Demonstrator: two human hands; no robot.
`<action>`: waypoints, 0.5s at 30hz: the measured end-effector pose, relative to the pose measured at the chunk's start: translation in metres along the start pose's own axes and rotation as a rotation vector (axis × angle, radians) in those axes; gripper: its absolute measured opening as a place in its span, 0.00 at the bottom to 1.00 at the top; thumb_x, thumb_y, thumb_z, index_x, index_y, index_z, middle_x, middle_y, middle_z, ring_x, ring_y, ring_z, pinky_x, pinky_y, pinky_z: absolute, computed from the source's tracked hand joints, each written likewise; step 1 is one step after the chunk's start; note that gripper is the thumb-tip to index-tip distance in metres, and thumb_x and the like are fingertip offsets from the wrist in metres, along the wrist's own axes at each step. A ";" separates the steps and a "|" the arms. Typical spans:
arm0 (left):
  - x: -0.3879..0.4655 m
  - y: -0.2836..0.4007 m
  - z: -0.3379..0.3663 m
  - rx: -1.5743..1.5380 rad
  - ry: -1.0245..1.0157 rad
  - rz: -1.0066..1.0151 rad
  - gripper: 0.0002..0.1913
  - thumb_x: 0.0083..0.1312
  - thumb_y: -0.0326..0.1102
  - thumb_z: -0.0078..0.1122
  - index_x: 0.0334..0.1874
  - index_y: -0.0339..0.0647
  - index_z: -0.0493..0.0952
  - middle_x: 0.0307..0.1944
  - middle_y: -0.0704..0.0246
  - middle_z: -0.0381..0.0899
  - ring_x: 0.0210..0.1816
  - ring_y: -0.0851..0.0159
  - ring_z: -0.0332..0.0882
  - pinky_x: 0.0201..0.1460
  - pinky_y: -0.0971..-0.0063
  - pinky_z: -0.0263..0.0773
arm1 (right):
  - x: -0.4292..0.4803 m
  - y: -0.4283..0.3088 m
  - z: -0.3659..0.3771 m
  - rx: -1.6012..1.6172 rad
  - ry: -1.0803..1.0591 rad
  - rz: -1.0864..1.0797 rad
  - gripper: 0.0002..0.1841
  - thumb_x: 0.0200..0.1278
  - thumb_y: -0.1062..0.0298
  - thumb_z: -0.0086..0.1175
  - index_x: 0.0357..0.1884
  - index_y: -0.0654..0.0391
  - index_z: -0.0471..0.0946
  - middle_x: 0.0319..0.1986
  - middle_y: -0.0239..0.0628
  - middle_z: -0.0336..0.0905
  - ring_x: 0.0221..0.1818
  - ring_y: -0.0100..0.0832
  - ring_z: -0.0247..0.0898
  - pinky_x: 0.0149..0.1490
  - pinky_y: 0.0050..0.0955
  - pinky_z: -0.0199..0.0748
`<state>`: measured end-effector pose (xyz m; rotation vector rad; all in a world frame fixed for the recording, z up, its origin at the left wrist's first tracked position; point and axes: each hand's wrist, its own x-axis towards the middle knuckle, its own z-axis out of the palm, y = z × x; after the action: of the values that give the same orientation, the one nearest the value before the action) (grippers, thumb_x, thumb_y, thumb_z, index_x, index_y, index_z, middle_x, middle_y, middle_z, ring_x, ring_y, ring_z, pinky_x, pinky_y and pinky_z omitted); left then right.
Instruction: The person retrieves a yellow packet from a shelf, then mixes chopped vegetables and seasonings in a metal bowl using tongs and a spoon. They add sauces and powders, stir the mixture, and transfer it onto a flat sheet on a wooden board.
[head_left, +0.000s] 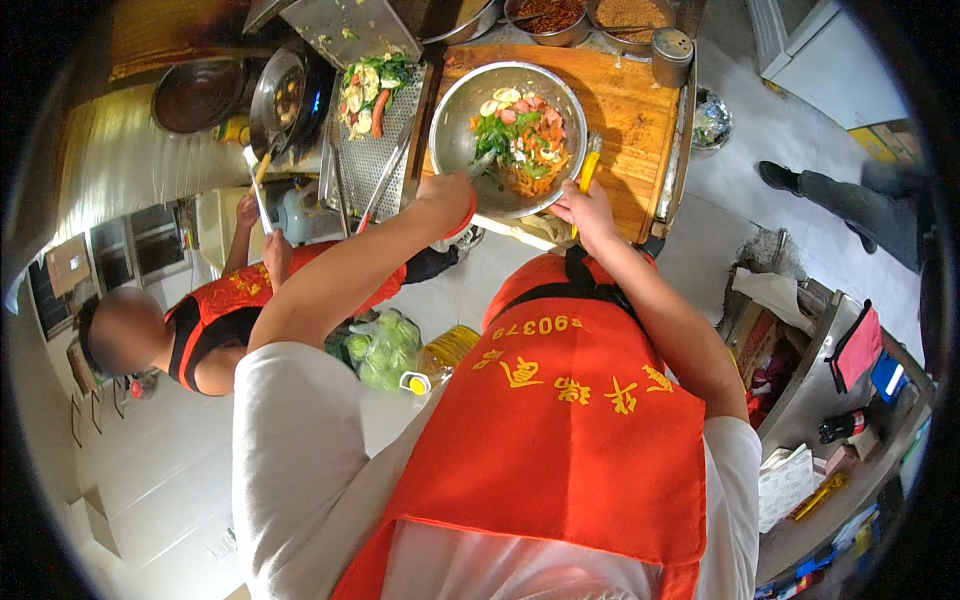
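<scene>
A steel mixing bowl (442, 142) holds shredded carrot, leafy greens, pink sausage pieces and pale slices. My left hand (448, 201), with a red band at the wrist, grips a metal utensil (484, 162) whose tip is in the food; blur hides its exact kind. At the bowl's near right rim, my right hand (589, 214) holds the edge between thumb and fingers. A yellow-handled tool (588, 171) runs along these fingers, its type unclear. Under the bowl is a wooden cutting board (626, 127).
Seasoning bowls (551, 30) and a steel shaker (671, 56) stand behind the board. Left are a perforated tray (390, 169) with food and a wok (279, 97) handled by another person (225, 307). An oil jug (446, 352) is below; another person's legs (847, 195) are right.
</scene>
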<state>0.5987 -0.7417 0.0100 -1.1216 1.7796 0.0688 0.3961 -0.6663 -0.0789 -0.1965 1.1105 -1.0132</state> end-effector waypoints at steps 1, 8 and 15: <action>-0.006 -0.003 -0.005 -0.021 -0.011 0.005 0.18 0.61 0.34 0.62 0.55 0.39 0.77 0.50 0.64 0.82 0.51 0.60 0.82 0.44 0.75 0.78 | 0.000 0.000 -0.003 0.002 -0.002 -0.009 0.12 0.73 0.70 0.42 0.53 0.64 0.64 0.47 0.48 0.74 0.45 0.40 0.78 0.51 0.36 0.81; 0.001 -0.003 -0.006 0.043 0.044 -0.036 0.14 0.62 0.33 0.59 0.48 0.36 0.79 0.48 0.59 0.82 0.50 0.59 0.82 0.45 0.66 0.78 | 0.003 0.003 -0.003 0.062 -0.032 -0.002 0.12 0.73 0.70 0.43 0.53 0.64 0.63 0.46 0.49 0.74 0.45 0.42 0.79 0.51 0.39 0.82; -0.033 0.024 -0.046 -0.042 -0.138 0.261 0.11 0.60 0.29 0.54 0.42 0.39 0.83 0.42 0.57 0.84 0.43 0.55 0.84 0.41 0.65 0.78 | 0.004 0.001 -0.004 0.071 -0.018 0.025 0.11 0.73 0.69 0.44 0.52 0.62 0.64 0.46 0.45 0.74 0.45 0.39 0.78 0.52 0.38 0.80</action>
<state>0.5525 -0.7297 0.0482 -0.8856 1.7971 0.3341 0.3935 -0.6671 -0.0839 -0.1335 1.0565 -1.0250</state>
